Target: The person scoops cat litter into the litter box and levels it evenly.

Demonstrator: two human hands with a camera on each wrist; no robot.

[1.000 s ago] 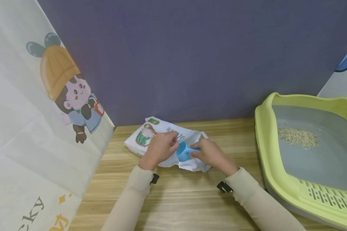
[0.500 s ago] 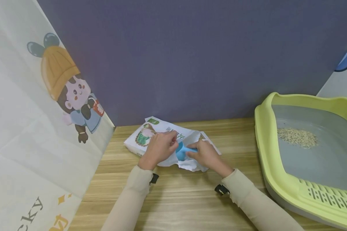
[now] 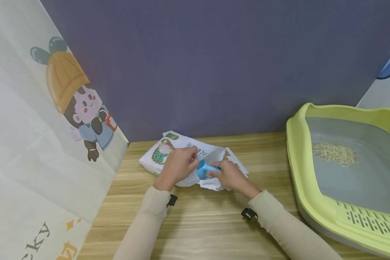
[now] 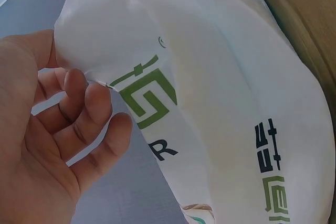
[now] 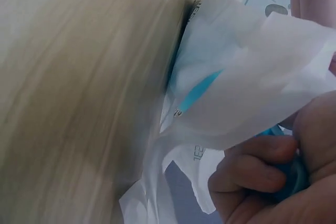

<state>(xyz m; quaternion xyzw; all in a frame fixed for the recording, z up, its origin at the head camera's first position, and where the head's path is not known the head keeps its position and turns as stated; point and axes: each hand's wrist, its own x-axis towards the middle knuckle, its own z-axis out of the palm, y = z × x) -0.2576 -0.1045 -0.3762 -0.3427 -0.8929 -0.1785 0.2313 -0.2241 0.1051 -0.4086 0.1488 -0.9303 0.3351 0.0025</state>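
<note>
A white printed bag (image 3: 191, 143) lies on its side on the wooden table, its torn mouth toward the right. My left hand (image 3: 179, 165) holds the bag's upper edge; in the left wrist view, thumb and forefinger pinch the white film (image 4: 210, 61) while the other fingers curl loosely. My right hand (image 3: 231, 174) grips the handle of a blue scoop (image 3: 202, 171), whose cup sits inside the bag's mouth. The right wrist view has the fingers curled round the blue handle (image 5: 296, 179), with bag film hiding much of the scoop. The bag's contents are out of sight.
To the right stands a yellow-green litter box (image 3: 307, 173) with a grey interior and a small heap of tan pellets (image 3: 336, 154). A purple-grey panel (image 3: 208, 68) rises behind the table (image 3: 201, 224), and a white printed sheet (image 3: 35, 144) hangs at left.
The right hand and the scoop have shifted slightly left, deeper into the bag's mouth. The left hand has stayed nearly in place on the bag's edge.
</note>
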